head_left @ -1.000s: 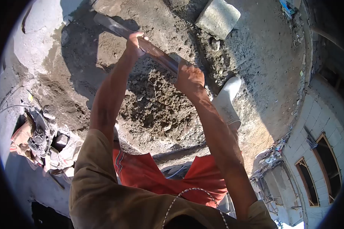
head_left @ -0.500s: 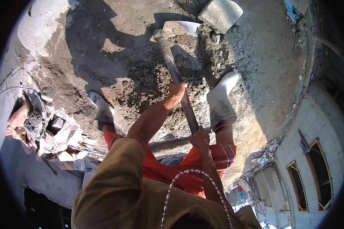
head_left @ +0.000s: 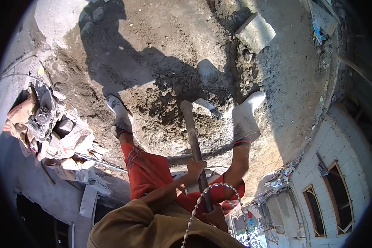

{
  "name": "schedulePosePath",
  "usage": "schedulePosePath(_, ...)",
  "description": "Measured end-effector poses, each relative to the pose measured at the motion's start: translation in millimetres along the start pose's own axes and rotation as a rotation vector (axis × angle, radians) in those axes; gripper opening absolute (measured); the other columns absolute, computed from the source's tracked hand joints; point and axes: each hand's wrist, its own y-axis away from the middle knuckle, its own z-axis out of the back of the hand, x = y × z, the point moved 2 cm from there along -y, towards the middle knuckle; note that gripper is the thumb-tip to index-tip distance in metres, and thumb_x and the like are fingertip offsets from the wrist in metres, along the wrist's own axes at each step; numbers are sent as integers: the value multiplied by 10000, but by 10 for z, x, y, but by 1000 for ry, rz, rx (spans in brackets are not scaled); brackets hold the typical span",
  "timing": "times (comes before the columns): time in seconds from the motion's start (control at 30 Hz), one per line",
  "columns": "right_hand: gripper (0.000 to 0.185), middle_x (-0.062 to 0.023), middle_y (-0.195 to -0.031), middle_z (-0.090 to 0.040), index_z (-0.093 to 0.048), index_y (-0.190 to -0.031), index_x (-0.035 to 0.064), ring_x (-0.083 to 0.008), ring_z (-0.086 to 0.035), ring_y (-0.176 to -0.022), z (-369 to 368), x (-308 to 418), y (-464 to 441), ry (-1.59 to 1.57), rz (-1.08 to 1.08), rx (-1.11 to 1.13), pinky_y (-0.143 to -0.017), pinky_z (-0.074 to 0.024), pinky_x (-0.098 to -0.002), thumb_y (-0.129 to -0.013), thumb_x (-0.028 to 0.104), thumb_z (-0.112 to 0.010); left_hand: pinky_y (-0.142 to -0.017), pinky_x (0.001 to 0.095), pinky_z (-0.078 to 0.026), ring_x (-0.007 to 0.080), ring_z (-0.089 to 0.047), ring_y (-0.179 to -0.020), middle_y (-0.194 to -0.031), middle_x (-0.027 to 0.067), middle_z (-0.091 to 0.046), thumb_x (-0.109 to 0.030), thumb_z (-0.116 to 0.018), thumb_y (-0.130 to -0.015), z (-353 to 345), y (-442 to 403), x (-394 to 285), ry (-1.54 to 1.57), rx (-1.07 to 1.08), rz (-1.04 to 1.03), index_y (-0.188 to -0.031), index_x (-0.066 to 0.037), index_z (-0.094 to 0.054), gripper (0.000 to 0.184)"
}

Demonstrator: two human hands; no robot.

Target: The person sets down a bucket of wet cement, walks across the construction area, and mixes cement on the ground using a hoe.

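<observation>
Strong, hard sunlight comes from the near side, throwing a crisp, dark shadow [head_left: 132,68] far and left across the ground [head_left: 165,25]. Pale ground at far left looks nearly washed out; a broad shade covers the right. The hoe [head_left: 194,136] catches light toward its far end. Wide-lens distortion bows the block wall [head_left: 324,144] at right, black fills the corners, and a small near-right patch glares white.
</observation>
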Motion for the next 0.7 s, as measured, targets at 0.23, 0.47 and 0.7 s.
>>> schedulePosePath(0.23, 427, -195, -860, -603, -531, -988, 32, -342, -607, -763, 140, 1387, -1466, -24, 384, -242, -682, -478, -416, -625, 217, -661, -425, 300, -491, 202, -587, -488, -663, 134, -585, 37, -646, -649, 874, -1054, -2173, 556, 116, -385, -830, 77, -552, 208)
schedulePosePath(0.47, 513, -216, -943, -603, -498, -1104, -2, -329, -607, -878, 892, 2725, -2313, 118, 406, -319, -804, -469, -401, -657, 216, -622, -556, 374, -495, 234, -591, -608, -721, 124, -578, -136, -631, -728, 1067, -1806, -3791, 473, 149, -449, -870, 31, -567, 229)
schedulePosePath(0.7, 584, -245, -986, -589, -506, -1087, -32, -348, -599, -917, 284, 1472, -2260, -88, 235, -49, -798, -476, -405, -613, 258, -684, -579, 379, -497, 263, -622, -627, -698, 134, -611, -180, -613, -728, 381, -2158, -2122, 86, 106, -583, -754, -25, -628, 157)
